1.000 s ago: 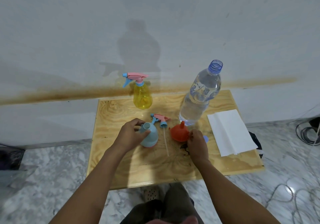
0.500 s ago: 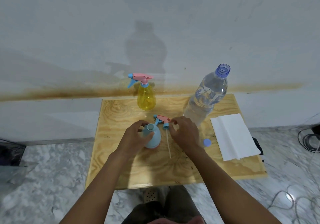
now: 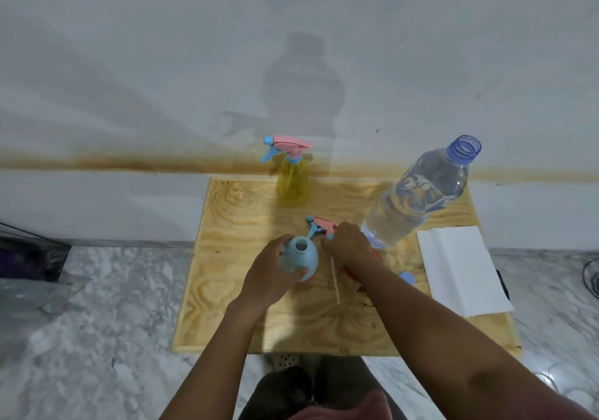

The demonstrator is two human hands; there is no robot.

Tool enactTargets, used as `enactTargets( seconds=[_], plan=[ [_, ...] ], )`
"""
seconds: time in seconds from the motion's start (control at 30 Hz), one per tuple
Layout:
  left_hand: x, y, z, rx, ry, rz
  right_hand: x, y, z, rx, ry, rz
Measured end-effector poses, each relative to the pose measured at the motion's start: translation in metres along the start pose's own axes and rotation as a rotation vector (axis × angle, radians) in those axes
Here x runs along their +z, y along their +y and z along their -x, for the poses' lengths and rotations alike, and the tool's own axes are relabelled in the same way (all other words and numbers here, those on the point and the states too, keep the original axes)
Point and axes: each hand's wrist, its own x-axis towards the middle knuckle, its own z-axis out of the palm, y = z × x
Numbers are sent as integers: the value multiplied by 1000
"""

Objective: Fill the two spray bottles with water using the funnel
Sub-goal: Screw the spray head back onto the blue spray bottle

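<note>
A person looks down at a small wooden table (image 3: 227, 290) standing against a pale wall. The left hand (image 3: 270, 275) is wrapped around a light blue spray bottle (image 3: 301, 259), upright near the middle of the table with its neck open (the top has been taken off). That top, a pink and blue trigger sprayer (image 3: 319, 225) with a thin white tube (image 3: 334, 280), lies on the table just to the right of the bottle. The right hand (image 3: 348, 246) rests over the sprayer with fingers curled down; whether it grips anything cannot be told. An orange funnel (image 3: 351, 273) peeks out beneath the right wrist. A yellow spray bottle (image 3: 292, 183), sprayer attached, stands at the back edge. An uncapped clear water bottle (image 3: 421, 192) stands to the right, its blue cap (image 3: 407, 278) lying near the forearm. Folded white paper (image 3: 460, 267) lies at the far right.
</note>
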Motion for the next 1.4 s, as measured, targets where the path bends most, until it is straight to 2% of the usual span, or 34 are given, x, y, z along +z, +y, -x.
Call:
enactTargets(
  seconds=[0.13, 0.37, 0.5, 0.63, 0.8, 1.1, 1.27, 1.4],
  plan=[
    [2, -2, 1, 1, 11, 24, -7, 3, -2, 41, 81, -244],
    [7, -6, 5, 56, 61, 38, -57, -11, 48, -246, 305, -720],
    [9, -4, 4, 57, 63, 21, -73, -20, 73, -400, 474, -815],
    [12, -3, 4, 63, 67, 24, -76, -27, 86, -448, 558, -826],
    [13, -4, 3, 64, 65, 23, -54, -35, 92, -472, 529, -791],
    [17, -3, 3, 79, 96, 50, -14, -25, 84, -465, 291, -652],
    [6, 4, 3, 75, 113, 70, -20, -30, 85, -450, 189, -609],
    [-9, 18, 2, 168, 146, 102, -36, -40, 89, -503, 150, -643]
  ],
)
